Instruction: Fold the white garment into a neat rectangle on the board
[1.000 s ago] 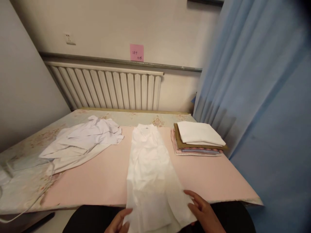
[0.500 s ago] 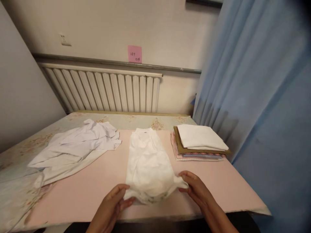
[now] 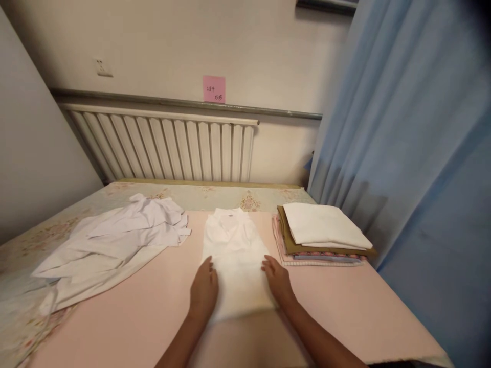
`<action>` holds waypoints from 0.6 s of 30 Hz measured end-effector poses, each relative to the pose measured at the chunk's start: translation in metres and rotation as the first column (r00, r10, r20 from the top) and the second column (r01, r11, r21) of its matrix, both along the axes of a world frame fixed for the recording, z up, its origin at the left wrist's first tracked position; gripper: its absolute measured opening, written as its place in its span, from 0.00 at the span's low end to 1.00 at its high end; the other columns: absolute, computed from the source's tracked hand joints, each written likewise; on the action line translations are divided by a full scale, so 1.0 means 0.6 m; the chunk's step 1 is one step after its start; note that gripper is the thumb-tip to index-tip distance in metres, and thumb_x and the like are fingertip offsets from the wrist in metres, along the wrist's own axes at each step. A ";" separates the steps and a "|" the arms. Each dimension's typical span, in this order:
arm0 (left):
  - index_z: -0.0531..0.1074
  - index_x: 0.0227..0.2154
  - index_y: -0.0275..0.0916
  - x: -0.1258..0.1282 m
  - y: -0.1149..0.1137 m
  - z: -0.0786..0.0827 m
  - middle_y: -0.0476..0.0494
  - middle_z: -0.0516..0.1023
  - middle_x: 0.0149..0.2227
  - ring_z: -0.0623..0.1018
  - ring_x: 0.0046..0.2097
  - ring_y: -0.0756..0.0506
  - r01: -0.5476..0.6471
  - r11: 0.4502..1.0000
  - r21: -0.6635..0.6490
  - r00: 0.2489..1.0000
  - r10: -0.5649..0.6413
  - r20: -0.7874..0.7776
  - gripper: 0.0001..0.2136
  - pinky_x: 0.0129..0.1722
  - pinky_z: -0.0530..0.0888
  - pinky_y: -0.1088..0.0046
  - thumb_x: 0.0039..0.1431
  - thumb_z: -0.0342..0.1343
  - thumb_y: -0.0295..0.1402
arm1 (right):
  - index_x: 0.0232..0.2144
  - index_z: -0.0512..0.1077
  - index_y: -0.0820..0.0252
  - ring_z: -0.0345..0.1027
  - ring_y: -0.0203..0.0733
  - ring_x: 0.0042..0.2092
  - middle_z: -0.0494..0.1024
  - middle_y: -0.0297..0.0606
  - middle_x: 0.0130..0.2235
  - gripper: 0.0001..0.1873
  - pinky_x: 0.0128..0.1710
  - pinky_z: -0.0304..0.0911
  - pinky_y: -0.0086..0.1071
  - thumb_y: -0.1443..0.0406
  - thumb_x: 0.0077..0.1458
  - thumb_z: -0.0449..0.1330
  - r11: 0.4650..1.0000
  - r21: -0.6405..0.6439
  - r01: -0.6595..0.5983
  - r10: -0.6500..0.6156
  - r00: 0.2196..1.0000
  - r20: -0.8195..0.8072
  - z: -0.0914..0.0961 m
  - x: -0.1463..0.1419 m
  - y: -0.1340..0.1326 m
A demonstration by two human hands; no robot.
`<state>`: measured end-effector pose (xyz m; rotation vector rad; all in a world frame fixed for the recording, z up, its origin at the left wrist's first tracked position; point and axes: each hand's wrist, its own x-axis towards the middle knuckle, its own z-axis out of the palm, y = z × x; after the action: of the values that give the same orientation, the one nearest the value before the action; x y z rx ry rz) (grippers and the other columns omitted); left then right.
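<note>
A white shirt lies flat in a long narrow fold in front of me, its collar at the far end. My left hand rests at the shirt's left edge, fingers loosely bent and partly hidden from view. At the right edge is my right hand, its fingers slightly apart with their tips at the cloth. Neither hand visibly pinches the fabric. Under the shirt spreads a pink cloth.
Rumpled white garments lie in a heap on the left. To the right sits a stack of folded clothes, white on top and brown below. A floral cover shows behind, then a radiator. A blue curtain hangs at right.
Both hands have let go of the shirt's near end and moved forward and inward to its sides. That end, lifted and bunched before, now lies down flat.
</note>
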<state>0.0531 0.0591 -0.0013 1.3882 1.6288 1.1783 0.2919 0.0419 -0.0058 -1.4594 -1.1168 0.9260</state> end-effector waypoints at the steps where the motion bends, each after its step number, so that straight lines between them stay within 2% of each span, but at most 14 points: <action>1: 0.65 0.55 0.33 0.019 -0.010 -0.009 0.33 0.68 0.58 0.66 0.60 0.38 0.101 0.988 0.115 0.974 -0.075 -0.212 0.21 0.62 0.59 0.54 0.59 0.47 0.31 | 0.49 0.71 0.61 0.69 0.48 0.52 0.76 0.46 0.49 0.21 0.57 0.60 0.46 0.60 0.55 0.54 0.994 0.087 -0.067 0.052 0.985 0.163 -0.005 -0.013 -0.012; 2: 0.65 0.56 0.31 0.038 -0.020 -0.019 0.32 0.66 0.60 0.63 0.62 0.38 0.199 0.965 0.168 0.915 -0.121 -0.386 0.22 0.62 0.58 0.54 0.60 0.45 0.31 | 0.50 0.71 0.61 0.67 0.48 0.55 0.74 0.46 0.52 0.21 0.59 0.58 0.45 0.61 0.57 0.52 0.973 0.163 -0.165 0.100 0.933 0.346 -0.010 -0.026 -0.023; 4: 0.64 0.57 0.32 0.070 -0.035 -0.043 0.34 0.61 0.63 0.58 0.65 0.38 0.338 0.924 0.177 0.763 -0.159 -0.627 0.22 0.62 0.57 0.53 0.60 0.42 0.29 | 0.55 0.68 0.62 0.60 0.48 0.60 0.69 0.47 0.58 0.23 0.61 0.54 0.46 0.64 0.60 0.48 0.905 0.220 -0.364 0.142 0.745 0.652 -0.022 -0.049 -0.040; 6: 0.62 0.59 0.34 0.086 -0.043 -0.065 0.36 0.59 0.64 0.55 0.66 0.38 0.407 0.902 0.143 0.618 -0.157 -0.770 0.23 0.62 0.56 0.50 0.61 0.41 0.28 | 0.58 0.64 0.61 0.53 0.48 0.64 0.64 0.45 0.61 0.24 0.63 0.50 0.49 0.66 0.61 0.47 0.869 0.184 -0.459 0.142 0.588 0.796 -0.034 -0.060 -0.049; 9: 0.60 0.61 0.39 0.084 -0.045 -0.084 0.40 0.57 0.65 0.53 0.66 0.36 0.464 0.875 0.137 0.484 -0.121 -0.866 0.24 0.62 0.54 0.48 0.62 0.42 0.31 | 0.62 0.59 0.55 0.47 0.51 0.66 0.60 0.41 0.64 0.26 0.64 0.44 0.53 0.64 0.61 0.50 0.880 0.110 -0.462 0.125 0.449 0.885 -0.050 -0.057 -0.053; 13: 0.59 0.62 0.42 0.069 -0.042 -0.087 0.42 0.57 0.65 0.53 0.66 0.36 0.471 0.867 0.163 0.449 -0.076 -0.890 0.24 0.62 0.54 0.48 0.63 0.42 0.33 | 0.63 0.55 0.52 0.44 0.51 0.67 0.56 0.39 0.65 0.28 0.64 0.42 0.52 0.61 0.62 0.50 0.894 0.076 -0.441 0.108 0.379 0.919 -0.060 -0.044 -0.050; 18: 0.58 0.62 0.41 0.054 -0.036 -0.082 0.42 0.57 0.66 0.53 0.66 0.35 0.413 0.898 0.153 0.458 -0.060 -0.887 0.24 0.61 0.54 0.47 0.64 0.42 0.39 | 0.61 0.59 0.54 0.46 0.51 0.66 0.58 0.40 0.64 0.27 0.64 0.42 0.50 0.57 0.61 0.51 0.917 0.087 -0.390 0.074 0.381 0.921 -0.061 -0.026 -0.052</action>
<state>0.0857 0.0374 -0.0507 2.6822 1.7597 0.5658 0.2765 0.0107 -0.0423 -1.5682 -2.2299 -0.0176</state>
